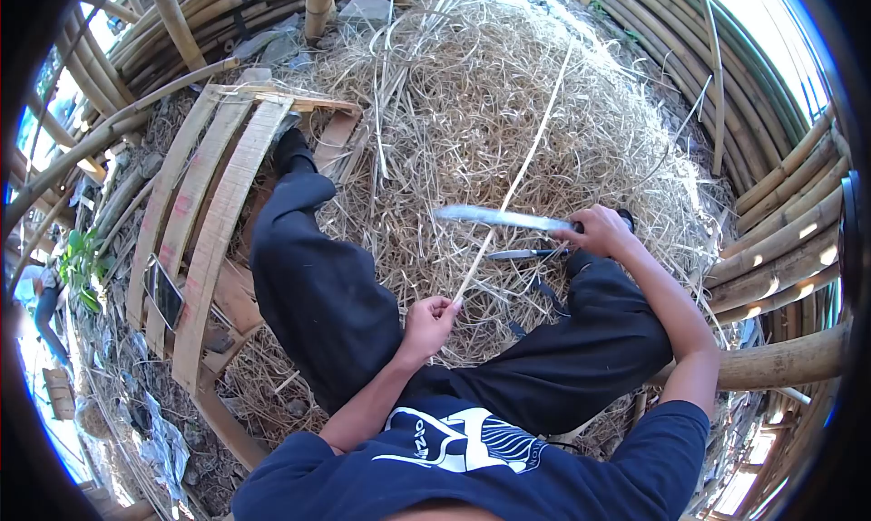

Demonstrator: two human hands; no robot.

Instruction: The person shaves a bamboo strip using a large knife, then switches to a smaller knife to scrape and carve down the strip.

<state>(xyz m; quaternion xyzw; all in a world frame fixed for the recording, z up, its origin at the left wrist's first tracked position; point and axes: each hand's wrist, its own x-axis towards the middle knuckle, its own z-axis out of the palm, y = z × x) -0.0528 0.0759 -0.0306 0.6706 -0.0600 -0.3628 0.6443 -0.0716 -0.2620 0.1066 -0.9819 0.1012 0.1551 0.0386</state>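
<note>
My left hand [428, 329] is closed on the near end of a long, thin bamboo strip [535, 147], which slants up and away to the right over the shavings. In my right hand [600, 231] is the dark handle of a large knife [504, 217]. Its blade points left and crosses the strip; whether the two touch I cannot tell. The blade looks slightly smeared by motion. Just below it, a second, smaller knife [522, 254] lies near my right foot, apart from both hands.
Pale bamboo shavings [454, 113] cover the ground between and beyond my legs. A slatted wooden pallet [204, 240] stands at the left with a phone [164, 292] on it. Stacked bamboo poles [780, 249] line the right side. A person [45, 312] is partly visible at the far left.
</note>
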